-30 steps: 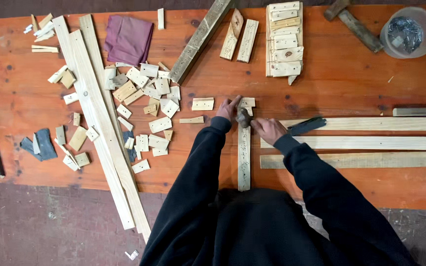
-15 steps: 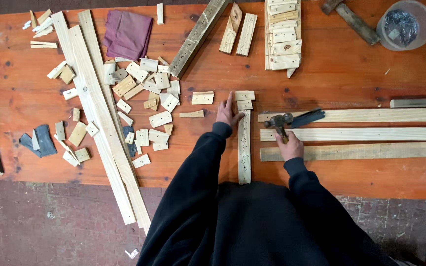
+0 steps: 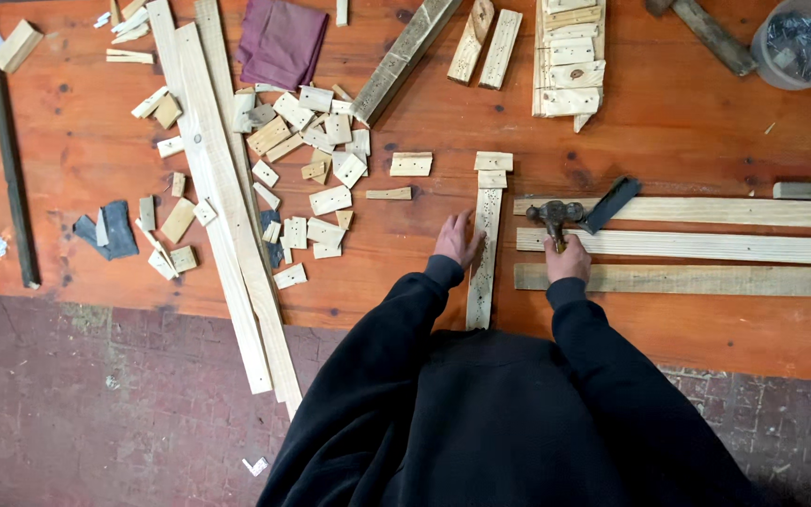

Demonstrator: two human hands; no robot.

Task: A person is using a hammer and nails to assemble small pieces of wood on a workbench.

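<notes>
Orange-stained workbench (image 3: 706, 103), seen from above. Centre: narrow upright slat (image 3: 483, 253), two short blocks (image 3: 493, 169) at its far end. Left hand (image 3: 457, 239) lies flat and open on the slat's left edge, steadying it. Right hand (image 3: 567, 260) is closed round a hammer (image 3: 556, 214), whose head rests over the long battens (image 3: 696, 244). Firm pressure near the strike point should limit shifting. Offcuts (image 3: 312, 169) lie scattered to the left.

hands: 2 (image 3: 458, 240) (image 3: 569, 260) | hammer: 1 (image 3: 556, 214) | slats right of hammer: 3 (image 3: 706, 246) | upright slat: 1 (image 3: 483, 253) | long planks at left: 2 (image 3: 222, 202) | purple cloth: 1 (image 3: 282, 42) | tub: 1 (image 3: 800, 42) | small blocks: too many to count
</notes>
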